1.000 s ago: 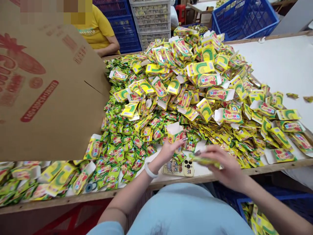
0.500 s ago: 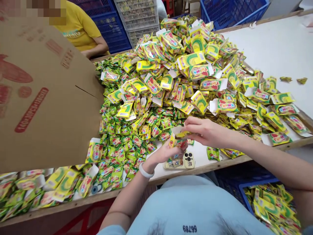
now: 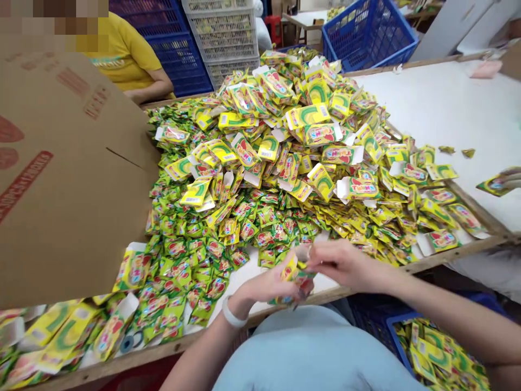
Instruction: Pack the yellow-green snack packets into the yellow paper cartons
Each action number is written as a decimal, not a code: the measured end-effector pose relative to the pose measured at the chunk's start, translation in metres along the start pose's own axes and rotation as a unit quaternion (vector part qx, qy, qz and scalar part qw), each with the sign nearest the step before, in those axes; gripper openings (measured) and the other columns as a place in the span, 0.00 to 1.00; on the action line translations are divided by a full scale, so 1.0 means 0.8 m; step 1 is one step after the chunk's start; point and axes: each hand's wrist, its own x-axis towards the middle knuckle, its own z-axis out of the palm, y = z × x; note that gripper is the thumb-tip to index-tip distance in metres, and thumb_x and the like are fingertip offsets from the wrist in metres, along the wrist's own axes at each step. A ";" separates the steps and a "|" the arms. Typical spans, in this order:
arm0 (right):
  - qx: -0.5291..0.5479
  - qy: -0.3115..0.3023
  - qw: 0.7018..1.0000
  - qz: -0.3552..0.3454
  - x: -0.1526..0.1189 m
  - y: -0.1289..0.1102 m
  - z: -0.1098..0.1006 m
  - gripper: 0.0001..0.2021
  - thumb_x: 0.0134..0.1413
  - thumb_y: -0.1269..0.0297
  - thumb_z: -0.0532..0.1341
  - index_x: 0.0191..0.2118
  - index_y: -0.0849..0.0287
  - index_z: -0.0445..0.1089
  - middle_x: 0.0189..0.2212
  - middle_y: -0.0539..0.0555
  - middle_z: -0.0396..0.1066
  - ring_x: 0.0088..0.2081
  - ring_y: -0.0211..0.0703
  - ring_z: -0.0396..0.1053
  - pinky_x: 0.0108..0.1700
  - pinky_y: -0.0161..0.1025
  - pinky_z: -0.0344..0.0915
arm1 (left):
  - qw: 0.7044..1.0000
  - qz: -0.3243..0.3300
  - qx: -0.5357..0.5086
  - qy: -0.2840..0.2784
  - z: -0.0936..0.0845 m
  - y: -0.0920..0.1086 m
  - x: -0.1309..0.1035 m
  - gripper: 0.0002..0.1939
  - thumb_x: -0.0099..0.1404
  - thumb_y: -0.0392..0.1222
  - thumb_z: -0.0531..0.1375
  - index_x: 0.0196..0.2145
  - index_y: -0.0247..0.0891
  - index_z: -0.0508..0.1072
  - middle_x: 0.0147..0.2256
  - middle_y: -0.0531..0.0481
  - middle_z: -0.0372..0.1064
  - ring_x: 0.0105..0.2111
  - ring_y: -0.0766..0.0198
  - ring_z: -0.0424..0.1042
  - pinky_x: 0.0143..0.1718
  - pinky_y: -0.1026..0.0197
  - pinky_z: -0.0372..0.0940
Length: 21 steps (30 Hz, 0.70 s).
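My left hand (image 3: 264,287) is wrapped round a small yellow-and-green candy box (image 3: 292,271), which stands tilted just above the table's near edge. The closed fingers of my right hand (image 3: 344,264) are at the box's upper, open end; what they pinch is hidden. Beyond my hands lie green candy packets (image 3: 177,248), with yellow candy packets (image 3: 362,225) to the right. Behind them rises a heap of candy boxes (image 3: 321,134), many with white flaps standing up.
A big cardboard carton (image 3: 77,217) blocks the left side. A blue crate (image 3: 442,353) of yellow packs sits low at my right. One person in a yellow shirt (image 3: 126,51) is across the table; another person's hand (image 3: 510,178) holds a packet at right. More crates (image 3: 222,35) stand behind.
My right hand has moved to the mouth of the box, where a yellow packet stuck out before. Both hands are nearer my body. The view has shifted, and another person's hand has appeared at right.
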 end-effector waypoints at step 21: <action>-0.544 0.115 0.821 0.130 -0.085 0.115 -0.071 0.14 0.63 0.54 0.62 0.35 0.61 0.75 0.41 0.63 0.75 0.43 0.53 0.70 0.41 0.42 0.67 | 0.635 0.152 0.702 0.284 -0.081 -0.030 0.160 0.13 0.63 0.39 0.66 0.45 0.36 0.72 0.45 0.40 0.71 0.50 0.48 0.69 0.50 0.45 0.66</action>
